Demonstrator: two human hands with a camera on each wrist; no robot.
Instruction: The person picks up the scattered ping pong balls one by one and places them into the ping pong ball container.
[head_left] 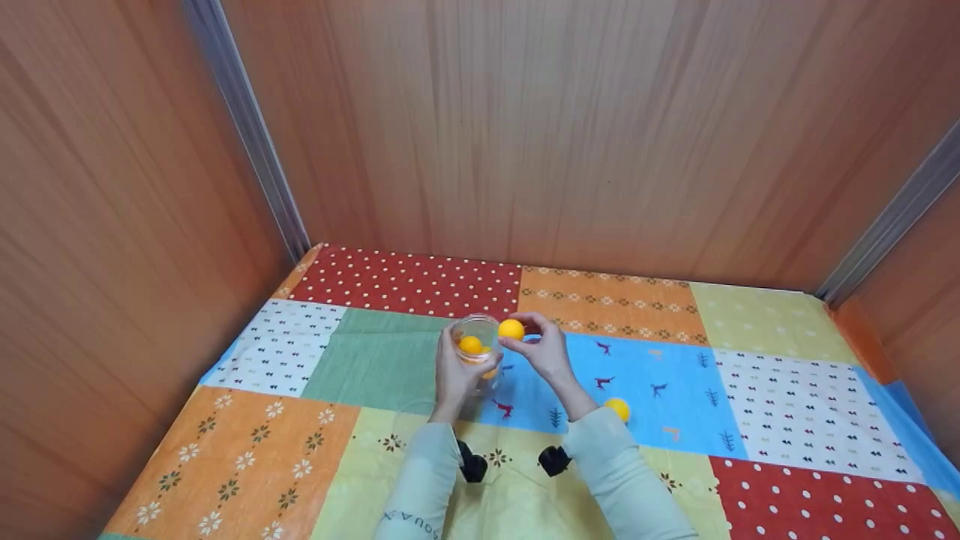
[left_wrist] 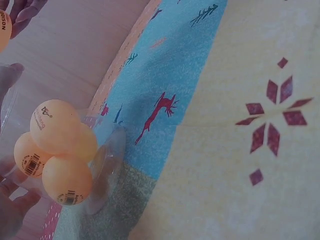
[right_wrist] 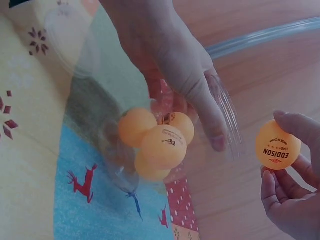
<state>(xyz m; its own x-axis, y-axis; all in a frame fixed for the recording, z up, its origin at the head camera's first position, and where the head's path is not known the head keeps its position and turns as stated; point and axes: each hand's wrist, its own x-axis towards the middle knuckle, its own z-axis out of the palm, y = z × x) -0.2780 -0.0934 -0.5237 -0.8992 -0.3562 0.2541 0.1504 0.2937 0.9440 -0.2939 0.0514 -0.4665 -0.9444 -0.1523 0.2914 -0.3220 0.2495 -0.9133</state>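
Observation:
My left hand [head_left: 452, 379] grips a clear plastic jar [right_wrist: 112, 160] around its side, thumb near the rim. Several orange table tennis balls [left_wrist: 67, 180] lie piled inside the jar. My right hand [head_left: 549, 354] pinches another orange table tennis ball [right_wrist: 278, 145] between thumb and fingertips, just right of the jar's mouth. Printed lettering on this ball faces the right wrist camera. One more orange ball [head_left: 616, 409] rests on the cloth beside my right forearm.
A patchwork-print cloth [head_left: 405, 367] covers the table. A clear round lid-like disc [right_wrist: 72, 42] lies on it in the right wrist view. Wood-grain panels [head_left: 525, 135] stand at the back and both sides, with metal posts [head_left: 251, 124] at the corners.

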